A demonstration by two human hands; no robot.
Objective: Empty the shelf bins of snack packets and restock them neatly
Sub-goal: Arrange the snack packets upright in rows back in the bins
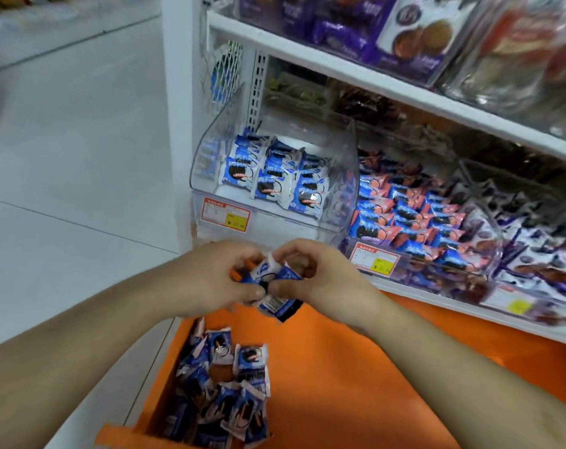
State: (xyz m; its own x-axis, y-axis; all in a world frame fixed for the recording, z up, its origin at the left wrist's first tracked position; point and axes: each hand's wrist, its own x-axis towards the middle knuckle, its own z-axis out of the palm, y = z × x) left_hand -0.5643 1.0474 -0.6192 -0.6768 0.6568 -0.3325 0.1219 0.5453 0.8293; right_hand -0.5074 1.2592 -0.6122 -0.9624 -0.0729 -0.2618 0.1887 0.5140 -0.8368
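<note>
Orange sheeting [356,384] covers the low base ledge nearest the camera, and a loose heap of blue-and-white snack packets [223,393] lies on it at the lower left, jumbled at all angles, some face up and some on edge. Just above that heap both forearms reach in from the bottom corners and meet in the middle. The left hand [210,280] and the right hand [320,280] are close together, fingers curled, and between them they pinch a small bunch of held packets [272,286]; one blue end with a barcode hangs down below the thumbs. How many packets are in the bunch cannot be told.

Beyond the hands stands the clear plastic bin [207,176] at the left end of the lower shelf. It is partly filled with rows of white-and-blue cookie packets [275,179], standing fairly upright and facing forward, with bare bin floor in front of them. An orange-bordered price label [226,215] is stuck to its front wall. Right beside it, a second bin [417,270] is packed with pink-and-blue packets [411,212], and further right purple packets [534,247] fill the next one, blurred.

Farther back, a white shelf board [372,76] carries purple cookie bags [414,34]. To the left, pale floor tiles [64,140] stretch away.
</note>
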